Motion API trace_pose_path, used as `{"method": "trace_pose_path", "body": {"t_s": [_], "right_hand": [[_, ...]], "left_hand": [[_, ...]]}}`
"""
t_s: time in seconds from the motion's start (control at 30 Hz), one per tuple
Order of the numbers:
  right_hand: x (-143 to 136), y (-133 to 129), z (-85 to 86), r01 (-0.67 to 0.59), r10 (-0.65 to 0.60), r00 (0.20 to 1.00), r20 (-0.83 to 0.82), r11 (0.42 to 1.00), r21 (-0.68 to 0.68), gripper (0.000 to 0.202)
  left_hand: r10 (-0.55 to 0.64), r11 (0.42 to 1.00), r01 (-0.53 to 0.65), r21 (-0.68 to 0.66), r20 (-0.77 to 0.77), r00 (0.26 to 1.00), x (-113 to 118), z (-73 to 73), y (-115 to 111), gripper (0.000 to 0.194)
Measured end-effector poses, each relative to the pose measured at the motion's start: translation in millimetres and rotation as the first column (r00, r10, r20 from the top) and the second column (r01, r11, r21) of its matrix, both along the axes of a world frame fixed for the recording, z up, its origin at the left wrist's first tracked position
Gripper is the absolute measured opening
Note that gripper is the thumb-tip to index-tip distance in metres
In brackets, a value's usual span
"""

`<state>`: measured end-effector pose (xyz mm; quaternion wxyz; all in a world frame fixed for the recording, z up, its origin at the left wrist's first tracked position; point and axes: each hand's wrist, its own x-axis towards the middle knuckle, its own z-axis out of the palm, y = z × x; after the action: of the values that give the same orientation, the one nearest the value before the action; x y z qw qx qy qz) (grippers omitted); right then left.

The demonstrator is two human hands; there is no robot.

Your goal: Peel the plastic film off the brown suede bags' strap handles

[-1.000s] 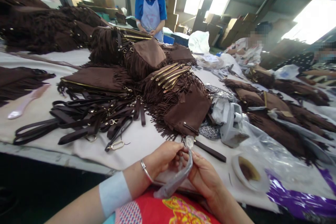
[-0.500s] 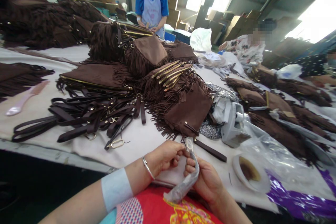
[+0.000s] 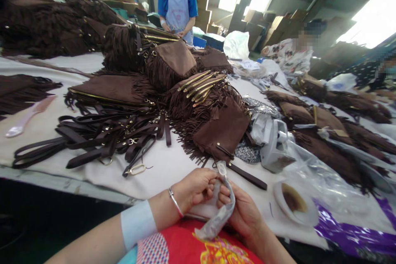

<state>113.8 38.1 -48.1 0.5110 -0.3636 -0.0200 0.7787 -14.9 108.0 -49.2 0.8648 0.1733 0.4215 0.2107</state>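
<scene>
Close to the table's front edge, my left hand (image 3: pixel 201 185) and my right hand (image 3: pixel 239 206) are held together, fingers curled in. A strap wrapped in whitish, see-through plastic (image 3: pixel 227 210) runs between them and hangs down over my lap. My right hand grips it, while the left fingers pinch near its upper end. Just beyond my fingers lies a brown fringed bag (image 3: pixel 224 130), with a dark wrist strap (image 3: pixel 249 176) reaching to the right of it. What sits exactly between the left fingertips is hidden.
Left are a heap of dark straps (image 3: pixel 105 136) and a pink comb (image 3: pixel 31 115). Fringed bags (image 3: pixel 171 57) are piled ahead. At right stand a tape dispenser (image 3: pixel 275 148), a tape roll (image 3: pixel 293 202) and clear plastic (image 3: pixel 328 181). A person in a blue shirt (image 3: pixel 177 4) stands across the table.
Hardly anything differs: both hands keep their hold on the wrapped strap, with only slight finger movement. The person opposite has lowered their hands a little.
</scene>
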Motion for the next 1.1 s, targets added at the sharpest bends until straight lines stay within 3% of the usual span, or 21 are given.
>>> {"method": "trace_pose_path", "body": {"t_s": [0.13,0.23,0.3,0.43,0.5,0.53,0.63,0.7,0.77,0.83,0.9,0.93,0.97,1.0,1.1], "right_hand": [[-7,-2,0.5,0.041,-0.048,0.981,0.187,0.998,0.037,0.035],[-11,-1,2.2,0.027,-0.05,0.904,0.424,0.998,0.06,0.057],[-11,1,3.8,-0.02,-0.027,0.766,0.643,0.998,0.066,0.066],[-9,9,9.0,-0.171,-0.026,0.296,0.955,0.982,0.08,0.064],[-10,12,11.6,-0.235,-0.082,0.121,0.989,0.966,0.109,0.061],[-11,13,12.4,-0.253,-0.12,0.063,0.991,0.958,0.132,0.061],[-14,12,12.4,-0.276,-0.227,-0.027,0.973,0.938,0.211,0.059],[-15,10,11.7,-0.287,-0.28,-0.043,0.959,0.923,0.257,0.051],[-15,10,12.1,-0.304,-0.31,-0.019,0.951,0.908,0.29,0.046],[-13,10,13.5,-0.304,-0.317,0.022,0.948,0.901,0.309,0.048],[-10,11,15.2,-0.307,-0.288,0.054,0.956,0.906,0.291,0.057],[-9,12,15.6,-0.319,-0.259,0.07,0.963,0.909,0.268,0.062],[-8,12,15.6,-0.326,-0.23,0.086,0.969,0.913,0.246,0.067],[-7,12,15.1,-0.33,-0.206,0.105,0.973,0.916,0.23,0.071],[-8,12,11.5,-0.284,-0.189,0.152,0.97,0.932,0.225,0.074]], "left_hand": [[0.148,0.969,-0.107,0.223,-0.177,0.973,1,9.8,-12,0.018],[0.196,0.954,-0.106,0.279,-0.319,0.927,1,16.0,-16,0.015],[0.203,0.95,-0.092,0.299,-0.369,0.907,2,15.4,-16,0.014],[0.273,0.884,-0.021,0.468,-0.478,0.835,2,6.7,-13,0.013],[0.321,0.784,0.09,0.615,-0.525,0.788,0,3.6,-12,0.014],[0.351,0.707,0.161,0.689,-0.54,0.765,-1,2.8,-12,0.016],[0.435,0.411,0.386,0.826,-0.55,0.713,-7,3.0,-14,0.021],[0.444,0.263,0.505,0.822,-0.568,0.694,-11,5.5,-14,0.023],[0.417,0.197,0.566,0.8,-0.591,0.691,-13,11.0,-13,0.024],[0.356,0.176,0.559,0.81,-0.582,0.732,-15,19.6,-12,0.025],[0.227,0.172,0.504,0.846,-0.532,0.816,-18,28.8,-10,0.024],[0.141,0.195,0.475,0.858,-0.503,0.853,-19,32.2,-9,0.025],[0.075,0.255,0.445,0.858,-0.477,0.876,-21,34.1,-8,0.025],[0.051,0.356,0.41,0.84,-0.456,0.889,-22,34.3,-6,0.026],[0.143,0.751,0.176,0.637,-0.417,0.898,-22,26.4,-3,0.023]]}}
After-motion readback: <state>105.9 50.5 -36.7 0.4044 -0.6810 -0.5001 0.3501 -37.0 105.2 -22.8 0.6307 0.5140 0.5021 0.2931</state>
